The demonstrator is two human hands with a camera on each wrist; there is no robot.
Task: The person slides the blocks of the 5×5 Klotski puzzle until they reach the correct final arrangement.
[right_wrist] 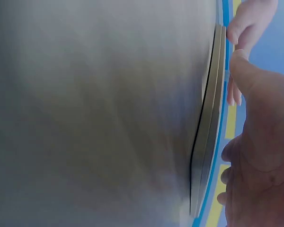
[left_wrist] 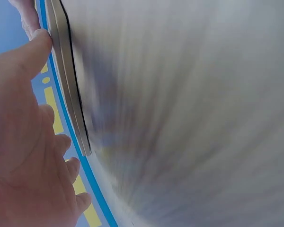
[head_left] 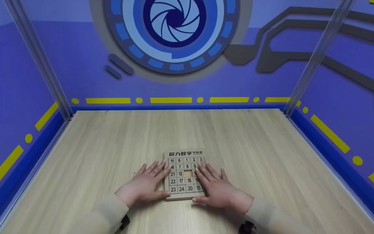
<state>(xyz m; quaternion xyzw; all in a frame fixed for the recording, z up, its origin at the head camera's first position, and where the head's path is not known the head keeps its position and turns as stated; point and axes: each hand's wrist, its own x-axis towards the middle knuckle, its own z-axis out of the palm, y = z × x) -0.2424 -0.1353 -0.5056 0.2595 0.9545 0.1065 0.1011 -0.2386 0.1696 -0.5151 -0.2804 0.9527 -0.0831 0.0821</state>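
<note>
A wooden sliding number puzzle (head_left: 181, 181) lies flat on the table, with printed characters along its top border and one bare slot (head_left: 188, 173) among the numbered tiles. My left hand (head_left: 149, 182) is at its left edge, fingers spread, the thumb by the lower left corner. Over the right edge lies my right hand (head_left: 218, 188), its fingertips covering some right-hand tiles and its thumb at the bottom border. Both hands have fairly straight fingers. In the left wrist view the puzzle's layered side (left_wrist: 68, 80) shows beside the left thumb; the right wrist view shows its opposite side (right_wrist: 209, 113).
The pale wood-grain table (head_left: 125, 136) runs back to a blue and purple printed wall (head_left: 174, 91) with yellow dashes. Side panels stand left and right, with metal posts (head_left: 313, 58) at the back corners. Dark straps (head_left: 247, 227) circle both wrists.
</note>
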